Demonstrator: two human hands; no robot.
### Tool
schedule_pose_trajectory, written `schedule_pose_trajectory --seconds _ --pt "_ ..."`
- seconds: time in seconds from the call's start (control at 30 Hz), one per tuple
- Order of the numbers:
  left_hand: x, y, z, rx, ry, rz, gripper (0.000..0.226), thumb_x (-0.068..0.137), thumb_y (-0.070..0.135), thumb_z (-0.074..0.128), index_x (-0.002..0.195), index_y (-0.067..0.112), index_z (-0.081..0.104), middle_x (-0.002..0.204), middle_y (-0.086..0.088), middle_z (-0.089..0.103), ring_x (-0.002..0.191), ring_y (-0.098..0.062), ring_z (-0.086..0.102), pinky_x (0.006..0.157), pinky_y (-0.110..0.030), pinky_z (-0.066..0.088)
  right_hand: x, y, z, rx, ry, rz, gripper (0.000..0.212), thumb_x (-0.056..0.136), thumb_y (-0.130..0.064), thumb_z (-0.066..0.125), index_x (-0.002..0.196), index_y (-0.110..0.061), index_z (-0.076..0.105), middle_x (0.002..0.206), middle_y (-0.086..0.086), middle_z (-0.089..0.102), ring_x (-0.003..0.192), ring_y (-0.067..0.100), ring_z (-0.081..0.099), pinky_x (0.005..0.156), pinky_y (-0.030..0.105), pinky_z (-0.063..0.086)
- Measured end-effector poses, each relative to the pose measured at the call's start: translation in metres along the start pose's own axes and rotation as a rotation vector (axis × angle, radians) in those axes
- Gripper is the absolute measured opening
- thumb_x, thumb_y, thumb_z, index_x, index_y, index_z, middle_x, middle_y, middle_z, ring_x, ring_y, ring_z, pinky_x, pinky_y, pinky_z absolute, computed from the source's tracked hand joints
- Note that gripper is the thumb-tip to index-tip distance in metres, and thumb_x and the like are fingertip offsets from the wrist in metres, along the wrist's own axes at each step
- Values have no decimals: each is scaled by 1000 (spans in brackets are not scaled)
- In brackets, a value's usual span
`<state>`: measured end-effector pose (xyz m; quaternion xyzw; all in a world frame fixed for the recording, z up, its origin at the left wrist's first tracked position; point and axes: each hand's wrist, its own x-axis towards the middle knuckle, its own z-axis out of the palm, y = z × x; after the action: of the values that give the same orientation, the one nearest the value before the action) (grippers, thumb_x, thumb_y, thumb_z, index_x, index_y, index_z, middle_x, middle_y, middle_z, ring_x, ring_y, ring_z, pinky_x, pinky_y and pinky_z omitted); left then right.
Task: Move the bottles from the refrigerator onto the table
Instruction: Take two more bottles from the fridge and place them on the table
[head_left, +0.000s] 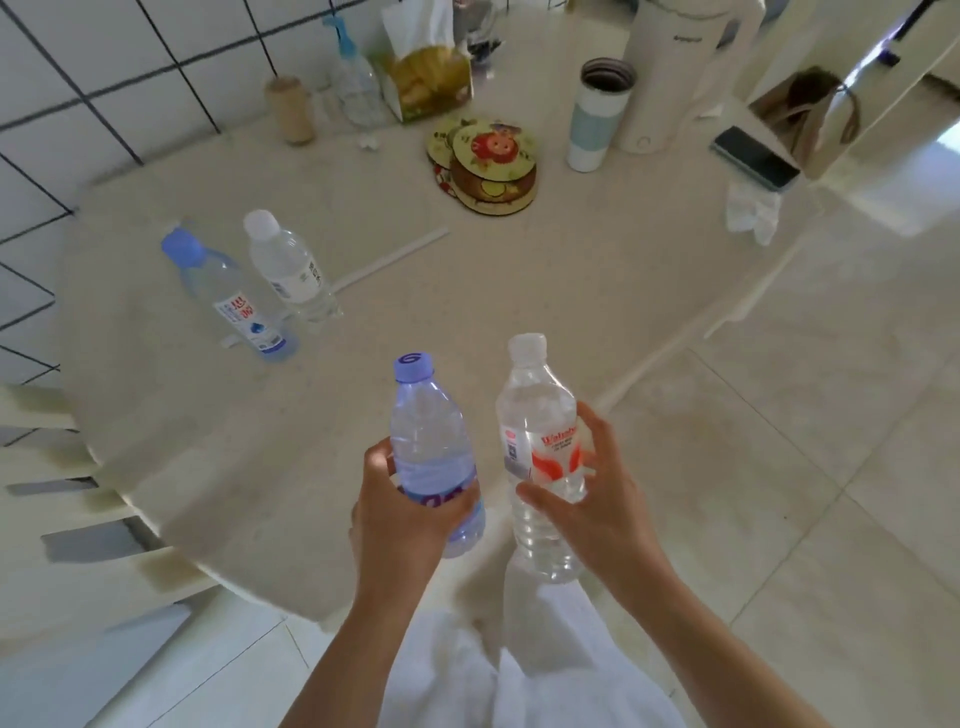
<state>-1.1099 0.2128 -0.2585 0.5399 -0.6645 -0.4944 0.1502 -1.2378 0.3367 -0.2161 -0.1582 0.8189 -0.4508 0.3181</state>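
Note:
My left hand (400, 514) grips a bluish water bottle with a purple cap (431, 447), held upright over the near edge of the round beige table (467, 291). My right hand (597, 493) grips a clear bottle with a white cap and a red-and-white label (540, 431), upright beside the first, at the table's near right edge. Two more water bottles stand on the table at the left: one with a blue cap (228, 291) and one with a white cap (288, 265). The refrigerator is out of view.
Farther back on the table are a stack of round cartoon coasters (488, 166), a white and blue tumbler (597, 114), a white kettle (675, 67), a tissue pack (426, 78), a spray bottle (353, 78), a phone (753, 156). A chair back (67, 499) is at the left. Tiled floor lies to the right.

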Motion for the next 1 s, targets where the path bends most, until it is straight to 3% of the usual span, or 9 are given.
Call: schedule_pose_trajectory --seconds 0.13,0.3,0.37,0.47,0.53,0.63,0.8,1.0 --pt "41 23 28 16 58 -39 64 49 54 71 93 9 62 71 6 67 64 -16 65 56 -30 49 68 -17 -12 -42 -106 -54 85 65 -19 84 124 -56 35 96 -23 62 84 -11 60 65 9 42" --pt "82 67 55 -86 181 -91 50 49 35 71 87 7 53 56 10 63 49 -13 56 55 -29 43 144 -46 -26 -53 -224 -112 86 66 -13 83 126 -53 35 97 -21 64 82 -11 61 62 10 45" --pt "105 80 62 -110 262 -105 49 51 31 75 87 9 51 59 10 65 52 -14 59 54 -28 45 176 -60 -26 -56 -271 -144 89 67 -11 82 132 -46 31 99 -19 62 84 -11 61 64 9 46" --pt "140 90 69 -93 329 -98 51 51 37 71 88 7 52 66 4 68 60 -21 63 53 -31 50 218 -79 -17 -81 -312 -174 91 66 -12 84 136 -36 31 110 -13 58 95 -3 60 79 12 45" --pt "157 99 68 -116 417 -103 56 54 32 80 97 16 48 75 4 68 67 -21 64 60 -34 52 241 -93 -6 -118 -292 -207 72 62 -13 86 117 -36 45 103 -15 60 91 -3 60 76 13 47" --pt "182 112 66 -148 513 -104 67 56 21 90 103 25 43 85 11 65 75 -15 64 63 -30 48 273 -110 13 -153 -289 -235 57 59 -18 86 95 -38 47 93 -14 63 84 0 61 70 19 49" --pt "226 112 63 -219 577 -131 62 59 17 89 102 24 45 84 10 64 77 -9 64 64 -27 49 313 -125 49 -165 -270 -266 66 59 -24 87 112 -27 47 106 -5 61 93 11 61 73 22 46" --pt "267 102 69 -188 673 -128 62 64 19 87 101 32 39 89 9 62 78 -20 61 67 -29 44 344 -132 85 -187 -261 -300 73 60 -19 87 115 -18 39 110 -2 51 95 13 54 63 11 39"
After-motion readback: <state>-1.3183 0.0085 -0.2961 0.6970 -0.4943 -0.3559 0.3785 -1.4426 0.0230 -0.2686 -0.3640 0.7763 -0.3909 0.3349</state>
